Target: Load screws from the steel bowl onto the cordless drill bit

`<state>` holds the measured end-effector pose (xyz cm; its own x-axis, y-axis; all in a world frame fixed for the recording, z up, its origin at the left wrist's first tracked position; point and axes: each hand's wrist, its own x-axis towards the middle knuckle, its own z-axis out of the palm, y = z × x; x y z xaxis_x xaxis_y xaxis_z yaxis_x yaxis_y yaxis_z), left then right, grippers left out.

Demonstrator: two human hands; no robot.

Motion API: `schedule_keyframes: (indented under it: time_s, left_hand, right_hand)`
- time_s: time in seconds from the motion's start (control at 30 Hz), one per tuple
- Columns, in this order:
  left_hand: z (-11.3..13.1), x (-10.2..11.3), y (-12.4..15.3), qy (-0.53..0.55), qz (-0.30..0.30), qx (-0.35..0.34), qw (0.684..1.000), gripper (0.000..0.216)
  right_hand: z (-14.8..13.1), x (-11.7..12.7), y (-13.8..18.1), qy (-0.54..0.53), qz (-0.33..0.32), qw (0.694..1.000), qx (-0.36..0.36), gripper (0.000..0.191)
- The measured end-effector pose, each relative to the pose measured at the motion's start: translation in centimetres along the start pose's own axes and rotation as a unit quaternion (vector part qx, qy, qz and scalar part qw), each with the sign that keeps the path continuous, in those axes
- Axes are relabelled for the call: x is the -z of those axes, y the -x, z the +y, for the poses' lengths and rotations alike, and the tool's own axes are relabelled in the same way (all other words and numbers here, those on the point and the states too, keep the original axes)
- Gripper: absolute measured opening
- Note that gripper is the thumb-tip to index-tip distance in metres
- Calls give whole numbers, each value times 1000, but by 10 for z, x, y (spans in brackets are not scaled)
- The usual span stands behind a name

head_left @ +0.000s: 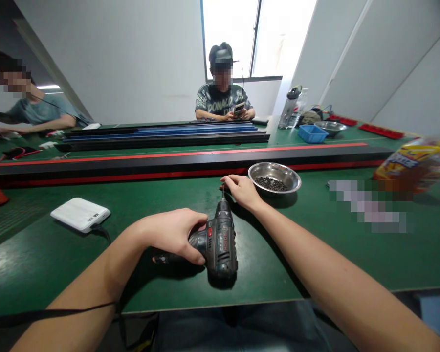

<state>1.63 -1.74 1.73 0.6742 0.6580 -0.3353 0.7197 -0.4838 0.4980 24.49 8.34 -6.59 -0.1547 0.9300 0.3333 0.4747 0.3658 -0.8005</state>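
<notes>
A black cordless drill (223,247) lies on its side on the green table, its nose pointing away from me. My left hand (178,232) is wrapped around its handle. From the chuck sticks a thin metal bit (223,192). At the tip of this bit, the fingers of my right hand (241,190) are pinched together; whatever is between them is too small to make out. Just right of that hand stands a steel bowl (295,182) with many small dark screws (271,184) in it.
A long black bar with red edges (168,164) crosses the table beyond my hands. Behind it lie black and blue strips (190,131). A white power bank (79,214) with a cable is at left, a snack bag (414,164) at right. A person (223,93) sits opposite, another at far left.
</notes>
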Motion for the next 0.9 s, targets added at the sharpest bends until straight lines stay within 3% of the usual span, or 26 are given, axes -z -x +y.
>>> schedule_keyframes:
  time_s: [0.3,0.47,0.7,0.9]
  left_hand:
    - [1,0,-1,-5,-1,5,1000,58]
    - [-2,-2,-5,-10,7,12,1000,50]
    - [-8,-2,-7,-19,51,21,998,44]
    - [-14,-3,-9,-81,138,22,987,41]
  right_hand:
    - [2,1,2,-11,-23,1000,0,33]
    - [0,4,3,32,0,999,2,27]
    - [-3,4,9,80,41,996,-11,27]
    - [-6,2,13,100,37,994,-15,30]
